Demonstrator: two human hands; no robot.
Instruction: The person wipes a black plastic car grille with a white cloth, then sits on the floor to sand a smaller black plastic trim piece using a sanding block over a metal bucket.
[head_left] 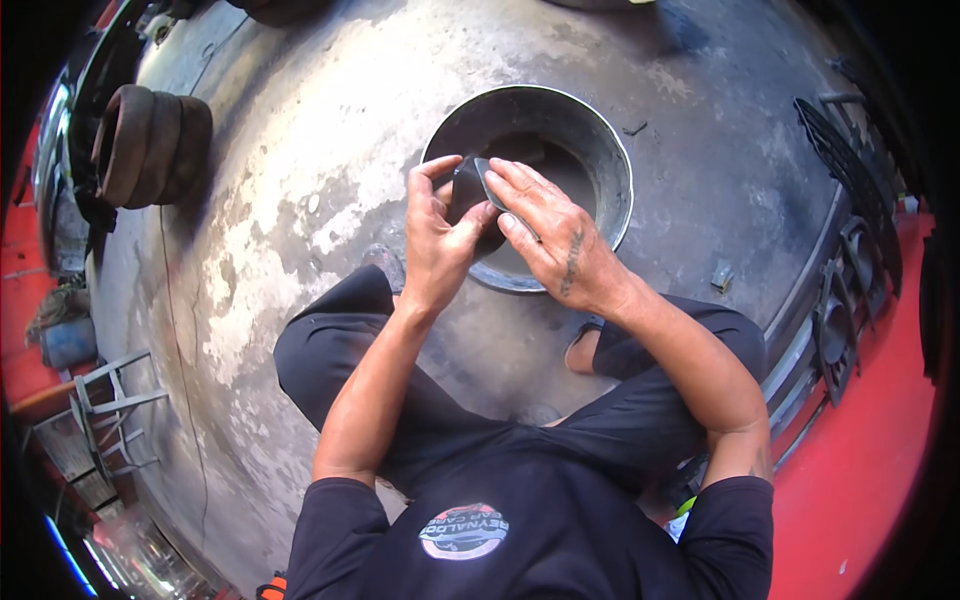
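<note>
Both my hands are raised over a round, dark metal tub (pixel 618 165) on the floor in front of me. My left hand (pixel 437 235) is curled, thumb and fingers gripping a small dark, glossy-looking piece (pixel 464 182). A thin, flat grey-black sheet (pixel 490 188) lies under the fingers of my right hand (pixel 548 232), pressed against that piece. The sheet's exact kind cannot be made out. Part of the dark piece is hidden behind my fingers. Inside the tub, the dark bottom shows only partly below my hands.
Stacked dark ring-shaped parts, apparently tyres (pixel 160 148), stand at the left. A grey metal stand (pixel 115 405) is at the lower left. Dark car-like panels (pixel 835 310) line the right over red floor (pixel 860 430). A small block (pixel 722 275) lies right of the tub.
</note>
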